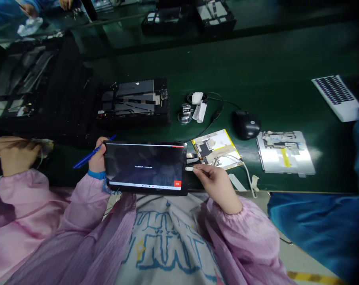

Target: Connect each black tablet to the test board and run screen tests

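My left hand (pixel 97 159) grips the left edge of a tablet screen (pixel 145 160), and a blue pen (pixel 86 157) pokes out from the same hand. The screen is lit, with a dark picture, a short line of text and a red block at lower right. At its right edge, my right hand (pixel 215 180) pinches the white plug of a cable (pixel 189 168); whether the plug is seated I cannot tell. Flat ribbons run from the screen to an opened panel with yellow edging and circuitry (pixel 217 148). The white cable (pixel 247 174) loops over that panel.
Black trays of parts (pixel 137 101) stand at left and back. A black mouse (pixel 246 124), a small clear-and-metal item (pixel 185 113), a silver panel (pixel 286 152) and a white keyboard (pixel 336 97) lie on the green table. A co-worker's hands (pixel 17 156) are at left; a blue-clothed person sits right.
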Demonstrator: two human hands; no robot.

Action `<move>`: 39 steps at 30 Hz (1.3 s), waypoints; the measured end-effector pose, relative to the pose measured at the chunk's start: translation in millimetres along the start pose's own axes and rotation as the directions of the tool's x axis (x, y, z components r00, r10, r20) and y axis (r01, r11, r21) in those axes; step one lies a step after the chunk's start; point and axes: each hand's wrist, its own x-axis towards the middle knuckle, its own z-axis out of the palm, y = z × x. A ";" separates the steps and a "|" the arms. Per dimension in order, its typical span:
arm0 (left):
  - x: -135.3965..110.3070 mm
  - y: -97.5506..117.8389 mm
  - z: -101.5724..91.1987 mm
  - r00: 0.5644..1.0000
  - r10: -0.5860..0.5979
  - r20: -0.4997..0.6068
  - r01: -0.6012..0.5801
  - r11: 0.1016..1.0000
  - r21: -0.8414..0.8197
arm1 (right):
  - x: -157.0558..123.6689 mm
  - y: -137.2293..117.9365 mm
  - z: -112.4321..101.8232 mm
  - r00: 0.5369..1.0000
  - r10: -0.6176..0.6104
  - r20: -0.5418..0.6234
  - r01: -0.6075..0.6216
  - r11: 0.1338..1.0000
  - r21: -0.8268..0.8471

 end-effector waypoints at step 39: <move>0.4 0.0 -3.2 0.955 -0.293 -0.048 0.278 0.938 -0.206 | -11.5 4.9 -3.0 0.714 -0.654 0.249 0.657 0.505 -0.560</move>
